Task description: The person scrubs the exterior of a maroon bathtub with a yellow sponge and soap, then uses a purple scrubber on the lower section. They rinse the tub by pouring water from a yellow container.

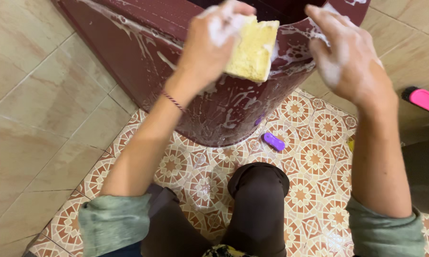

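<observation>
Sponge [252,50] against maroon tub [224,109]: soaping step in hand, top centre of frame.
Left hand [214,40] grips the yellow sponge at the tub's sudsy wall; right hand [345,57] is spread wide, bare, at the rim. Likely next need: firm strokes over unsoaped patches. Tub interior is cut off above; the small purple object [274,141] on the floor is unclear.

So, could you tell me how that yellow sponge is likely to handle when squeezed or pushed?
The yellow sponge, held in the left hand, looks porous, so probably soft and light. Suds coat it and the maroon tub, so it is likely slippery.
</observation>
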